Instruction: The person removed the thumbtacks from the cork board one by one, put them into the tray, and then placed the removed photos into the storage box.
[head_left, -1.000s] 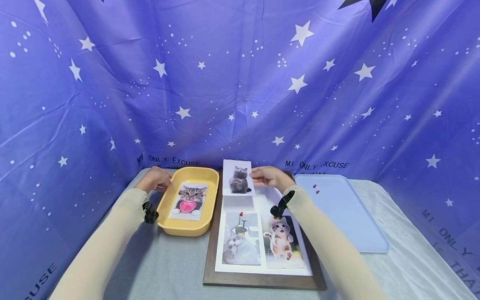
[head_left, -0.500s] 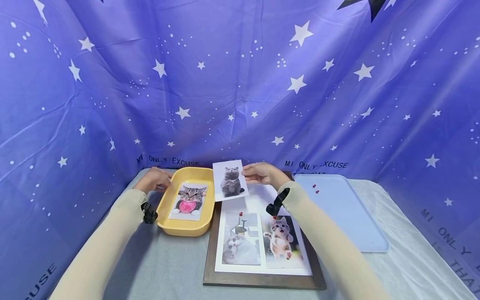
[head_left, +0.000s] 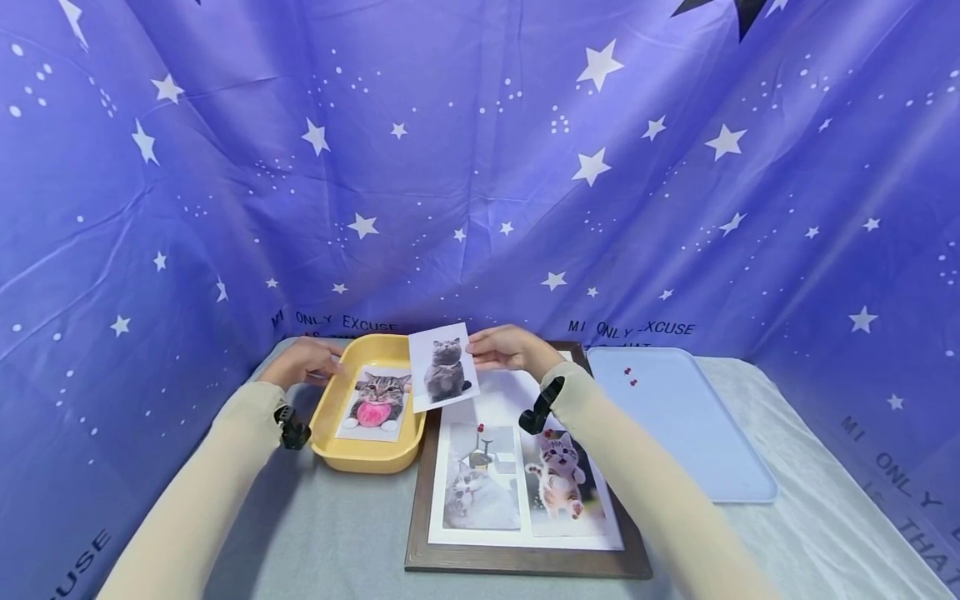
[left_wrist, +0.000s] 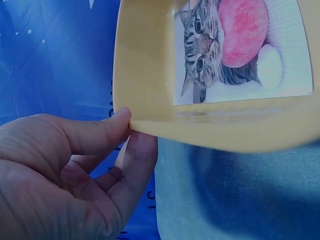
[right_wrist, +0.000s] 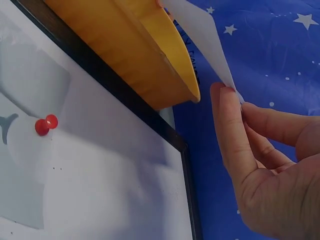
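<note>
My left hand [left_wrist: 75,165] pinches the rim of a yellow plastic tray [left_wrist: 145,65] between thumb and fingers, at its far left corner. Inside lies a photo of a tabby cat with a pink ball [head_left: 372,408]. With thumb and fingertips my right hand [head_left: 513,348] pinches the right edge of a grey cat photo [head_left: 442,367], raised and tilted. In the head view that photo overlaps the tray's right rim and the upper left of a brown-framed board [head_left: 420,517]. From the right wrist view the photo shows nearly edge-on, above the tray.
Pinned on the board's lower half are a pale cat photo [head_left: 480,492] and a kitten photo [head_left: 564,483], with a red pushpin [right_wrist: 44,126] at the pale one's top. A light blue tray [head_left: 690,433] with two red pushpins [head_left: 630,377] lies right. Starry blue cloth [head_left: 480,167] encloses the table.
My right hand has carried the grey cat photo leftward, from over the board's top left to the yellow tray's right rim, tilting it. My left hand keeps its hold on the tray.
</note>
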